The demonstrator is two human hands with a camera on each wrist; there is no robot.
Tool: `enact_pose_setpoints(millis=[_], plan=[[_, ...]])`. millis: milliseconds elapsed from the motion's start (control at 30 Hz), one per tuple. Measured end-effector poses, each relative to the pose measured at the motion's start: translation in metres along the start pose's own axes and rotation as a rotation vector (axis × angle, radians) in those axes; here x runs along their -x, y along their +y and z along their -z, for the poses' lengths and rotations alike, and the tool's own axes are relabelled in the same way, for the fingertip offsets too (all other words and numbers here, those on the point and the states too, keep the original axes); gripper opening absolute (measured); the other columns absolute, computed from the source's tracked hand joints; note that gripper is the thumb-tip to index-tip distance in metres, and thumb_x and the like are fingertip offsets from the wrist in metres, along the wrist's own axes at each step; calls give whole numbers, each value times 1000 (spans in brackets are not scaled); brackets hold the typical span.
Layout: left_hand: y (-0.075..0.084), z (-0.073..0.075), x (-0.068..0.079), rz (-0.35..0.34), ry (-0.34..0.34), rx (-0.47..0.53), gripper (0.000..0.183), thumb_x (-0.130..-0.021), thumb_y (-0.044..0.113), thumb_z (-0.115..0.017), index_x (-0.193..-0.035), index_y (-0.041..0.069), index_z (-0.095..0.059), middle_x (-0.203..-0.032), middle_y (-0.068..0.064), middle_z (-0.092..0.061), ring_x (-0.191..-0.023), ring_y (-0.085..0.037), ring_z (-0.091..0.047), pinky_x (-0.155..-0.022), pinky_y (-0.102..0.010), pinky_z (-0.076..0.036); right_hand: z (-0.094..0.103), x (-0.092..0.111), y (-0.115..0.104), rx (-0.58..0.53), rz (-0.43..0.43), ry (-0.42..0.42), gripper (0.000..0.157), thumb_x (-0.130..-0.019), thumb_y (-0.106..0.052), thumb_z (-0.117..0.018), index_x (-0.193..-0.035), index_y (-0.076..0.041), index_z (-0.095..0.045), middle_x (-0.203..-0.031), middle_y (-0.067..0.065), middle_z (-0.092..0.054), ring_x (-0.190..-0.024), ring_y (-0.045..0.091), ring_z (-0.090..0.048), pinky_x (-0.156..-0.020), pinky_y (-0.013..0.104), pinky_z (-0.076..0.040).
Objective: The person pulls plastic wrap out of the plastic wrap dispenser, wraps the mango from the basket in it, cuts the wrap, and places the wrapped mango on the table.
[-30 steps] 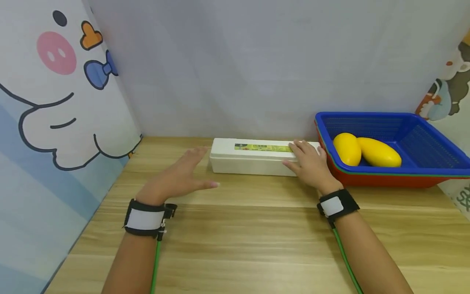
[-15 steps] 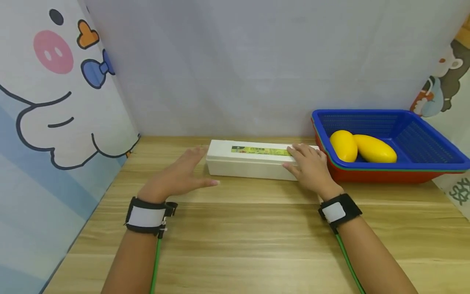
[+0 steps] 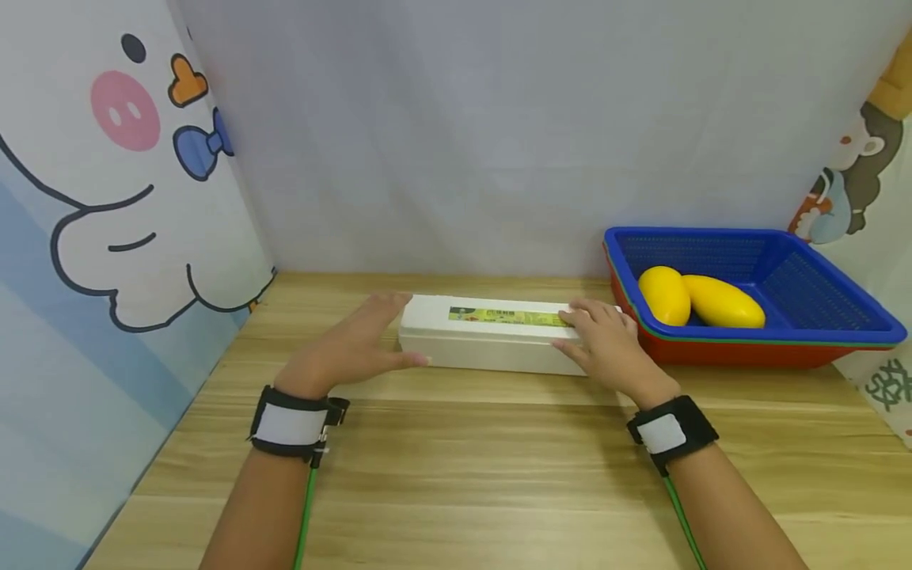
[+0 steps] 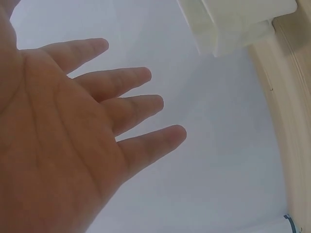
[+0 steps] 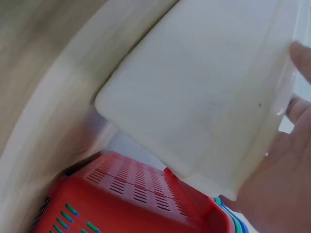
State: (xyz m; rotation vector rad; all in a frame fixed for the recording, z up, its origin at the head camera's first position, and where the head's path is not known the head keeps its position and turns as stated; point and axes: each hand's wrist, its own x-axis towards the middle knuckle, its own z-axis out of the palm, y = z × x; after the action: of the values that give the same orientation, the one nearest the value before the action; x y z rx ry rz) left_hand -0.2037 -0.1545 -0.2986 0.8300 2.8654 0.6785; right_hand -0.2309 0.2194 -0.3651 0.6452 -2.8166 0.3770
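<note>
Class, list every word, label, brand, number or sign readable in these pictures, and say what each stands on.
No text can be read clearly enough to quote.
Yellow-green label on top of the white box: printed characters, too small and blurred to read.
Dark, character-like marks on the right-hand backdrop: unclear, cannot be read.

I operate at a screened tabletop recording station. Indicators: wood-grain surface [image 3: 484, 475], plain pale backdrop [image 3: 427, 142] behind it, cartoon-printed side panels [image 3: 107, 317] at left and right, and my cabled wristbands [image 3: 290, 425]. Surrounding room type: not determinable.
</note>
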Motion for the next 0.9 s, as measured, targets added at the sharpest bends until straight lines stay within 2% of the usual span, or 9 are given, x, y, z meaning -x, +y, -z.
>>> enact_pose_setpoints(millis=[167,267,367,467,633,733,900], plan=[[2,-3,-1,-4,0,-1,101,-79,63,-62,-151,7,-19,-154,-16,-19,-138,-29,-8,-113,-54,-18,5,-1,-2,-10,13,-64,55,-93,-49,-52,-130,-7,-51,-146,22,-34,-135,40,-15,-98,78,-9],[1,-1,-2,-4,3,-7,100,-79,65,-61,-150,7,-20,-154,-17,-19,-138,-28,-9,-112,-53,-20,11,-3,-2,-41,34,-80,52,-93,-47,-54,-128,-8,-51,-140,17,-41,-133,38,-22,-96,81,-8],[2,1,-3,-2,-9,-11,100,-79,67,-58,-150,6,-21,-154,-17,-18,-138,-29,-9,-112,-53,-20,18,-3,-4,-79,39,-104,50,-91,-46,-58,-123,-8,-53,-133,15,-45,-126,34,-33,-95,81,-12],[5,2,-1,-5,-28,-1,101,-79,66,-59,-150,6,-20,-154,-18,-17,-138,-31,-8,-112,-55,-18,24,-1,-8,-111,37,-154,48,-88,-44,-63,-118,-8,-55,-129,17,-48,-113,31,-42,-92,78,-21],[9,1,-1,-5,-56,0,101,-79,63,-62,-151,6,-18,-155,-17,-15,-138,-29,-3,-113,-55,-16,39,7,-18,-137,24,-247,44,-86,-39,-68,-113,-7,-56,-128,21,-47,-109,38,-42,-85,79,-30],[11,-2,-2,19,-72,3,102,-77,60,-67,-151,9,-19,-155,-16,-14,-139,-26,0,-113,-54,-16,46,11,-21,-142,49,-281,42,-85,-38,-69,-111,-7,-57,-125,21,-49,-107,38,-43,-87,71,-39],[13,-5,-1,36,-95,2,103,-73,54,-74,-150,10,-22,-155,-16,-12,-139,-27,-1,-112,-56,-18,56,16,-17,-183,71,-303,45,-85,-44,-67,-114,-10,-60,-118,12,-60,-100,27,-52,-86,49,-49]])
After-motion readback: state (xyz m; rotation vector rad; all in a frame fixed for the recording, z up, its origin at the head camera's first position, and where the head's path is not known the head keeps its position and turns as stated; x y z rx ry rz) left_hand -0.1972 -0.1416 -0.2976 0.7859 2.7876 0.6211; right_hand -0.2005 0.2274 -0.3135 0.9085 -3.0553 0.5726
